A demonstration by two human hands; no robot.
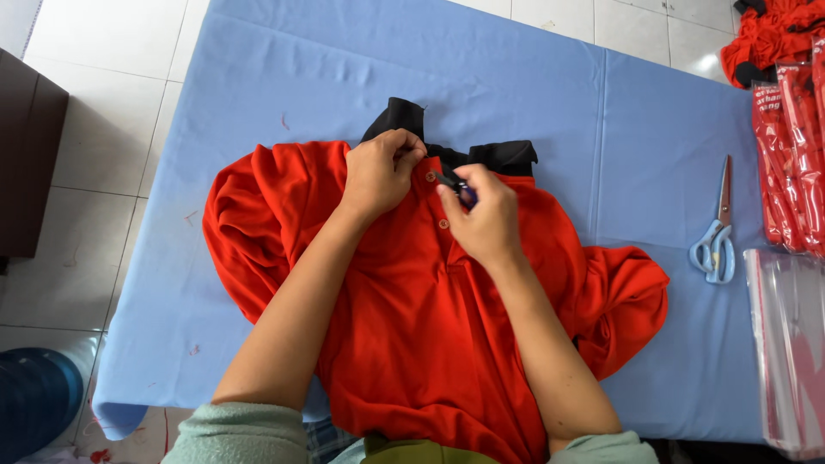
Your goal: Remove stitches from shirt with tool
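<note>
Red polo shirt (412, 326) with a black collar (503, 156) lies front-up and spread on the surface (258, 77), which is covered with a light blue cloth; its hem hangs over the near edge toward the person. In the head view, the left hand (378, 176) is curled nearly closed, its fingertips (411, 148) pinching the fabric at the top of the button placket, just below the collar. The right hand (485, 215) is also closed, thumb and forefinger gripping a small dark object (457, 187) held against the placket beside the red buttons (443, 224); what that object is cannot be told. The two hands sit close together, almost touching. Well apart to the right, a pair of scissors with pale blue handles (718, 236) lies on the cloth, near clear plastic bags (786, 344) and packed red garments (786, 155).
</note>
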